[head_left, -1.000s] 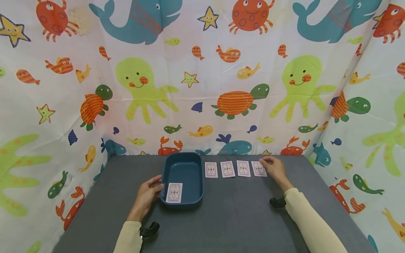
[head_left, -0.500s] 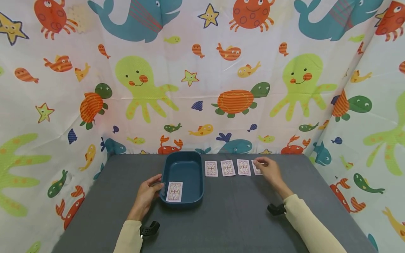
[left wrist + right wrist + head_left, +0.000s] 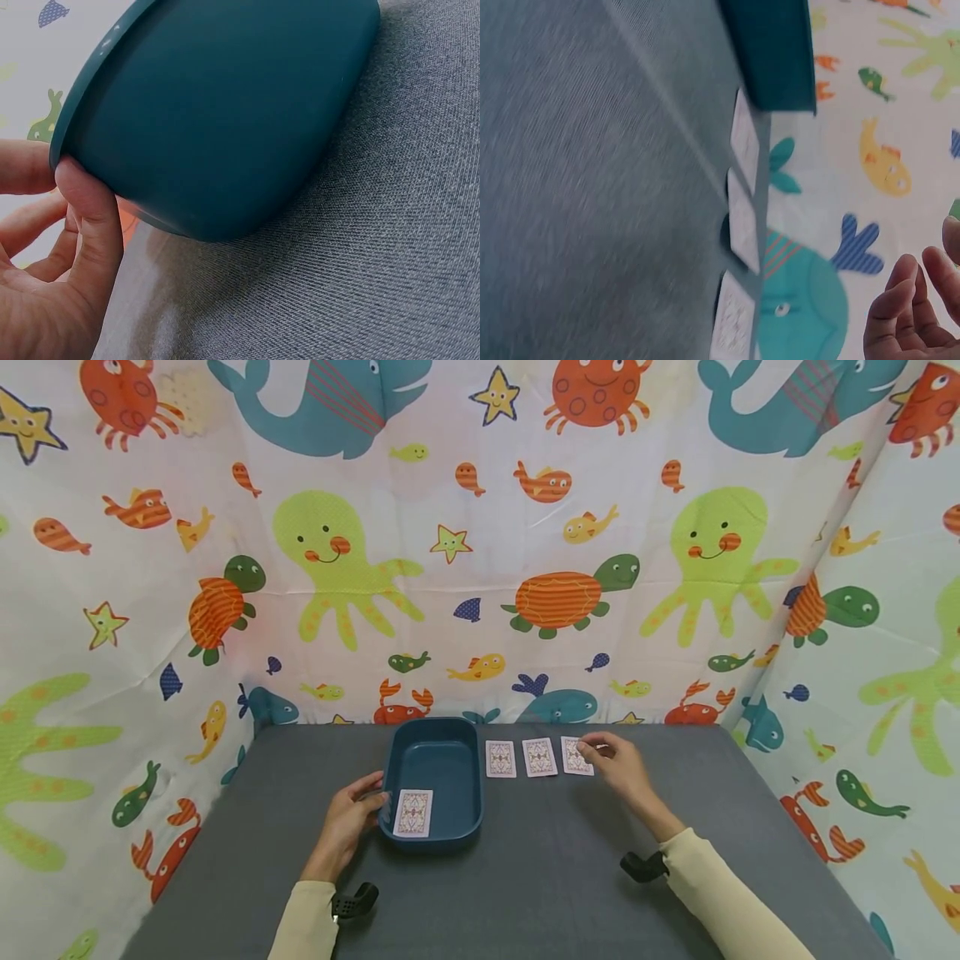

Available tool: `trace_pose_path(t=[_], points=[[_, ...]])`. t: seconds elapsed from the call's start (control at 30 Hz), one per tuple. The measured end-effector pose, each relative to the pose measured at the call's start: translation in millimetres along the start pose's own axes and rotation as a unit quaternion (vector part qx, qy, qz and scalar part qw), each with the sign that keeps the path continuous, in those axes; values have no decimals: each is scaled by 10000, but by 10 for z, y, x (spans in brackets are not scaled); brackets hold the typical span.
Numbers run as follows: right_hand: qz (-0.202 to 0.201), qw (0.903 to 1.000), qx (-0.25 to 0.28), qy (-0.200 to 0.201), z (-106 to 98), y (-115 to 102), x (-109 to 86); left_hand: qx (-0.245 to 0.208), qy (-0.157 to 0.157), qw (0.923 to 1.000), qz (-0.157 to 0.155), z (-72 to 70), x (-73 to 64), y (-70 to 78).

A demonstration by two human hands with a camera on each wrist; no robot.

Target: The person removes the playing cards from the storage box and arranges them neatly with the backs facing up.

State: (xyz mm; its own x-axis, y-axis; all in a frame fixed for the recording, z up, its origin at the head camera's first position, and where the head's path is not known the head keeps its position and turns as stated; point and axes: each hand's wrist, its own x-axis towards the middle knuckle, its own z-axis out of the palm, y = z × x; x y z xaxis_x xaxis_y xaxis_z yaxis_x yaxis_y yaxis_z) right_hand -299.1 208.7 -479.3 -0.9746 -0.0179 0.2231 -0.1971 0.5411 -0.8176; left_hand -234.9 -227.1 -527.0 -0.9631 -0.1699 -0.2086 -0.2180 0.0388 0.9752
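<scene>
My left hand (image 3: 347, 824) grips the left wall of a dark blue-green tray (image 3: 468, 781), thumb and finger pinching its rim in the left wrist view. A playing card (image 3: 412, 814), back up, lies in the tray's near left corner. Right of the tray is a row of cards; a first (image 3: 500, 760), a second (image 3: 540, 757) and a third (image 3: 573, 762) show their backs. My right hand (image 3: 624, 774) has its fingertips over the third card's right edge. In the right wrist view its fingers (image 3: 900, 300) are loosely bent, with nothing seen between them.
The grey tabletop (image 3: 525, 877) reaches back to a white curtain (image 3: 480, 585) printed with sea animals. A dark strap device sits by each wrist.
My right hand has moved left from the fourth card to the third. The fourth card, earlier partly visible, no longer shows where my hand now is. The left hand and tray have stayed put.
</scene>
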Motion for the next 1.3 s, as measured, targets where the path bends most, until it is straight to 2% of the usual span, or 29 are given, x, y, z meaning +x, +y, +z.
trace_pose_path(t=[0.43, 0.73, 0.87, 1.17, 1.3], points=[[-548, 9958, 687, -239, 195, -306, -132, 31, 50, 10000, -27, -6, 22, -41], [-666, 9903, 1131, -456, 351, -504, -181, 55, 43, 10000, -33, -13, 17, -31], [-761, 9888, 1140, -591, 430, -600, -201, 64, 41, 10000, -24, -11, 20, -28], [-939, 9820, 1341, -938, 496, -1046, -383, 34, 31, 10000, 5, -9, 14, -16], [-1012, 9802, 1403, -965, 641, -1005, -366, 34, 34, 10000, -26, -2, 15, -7]])
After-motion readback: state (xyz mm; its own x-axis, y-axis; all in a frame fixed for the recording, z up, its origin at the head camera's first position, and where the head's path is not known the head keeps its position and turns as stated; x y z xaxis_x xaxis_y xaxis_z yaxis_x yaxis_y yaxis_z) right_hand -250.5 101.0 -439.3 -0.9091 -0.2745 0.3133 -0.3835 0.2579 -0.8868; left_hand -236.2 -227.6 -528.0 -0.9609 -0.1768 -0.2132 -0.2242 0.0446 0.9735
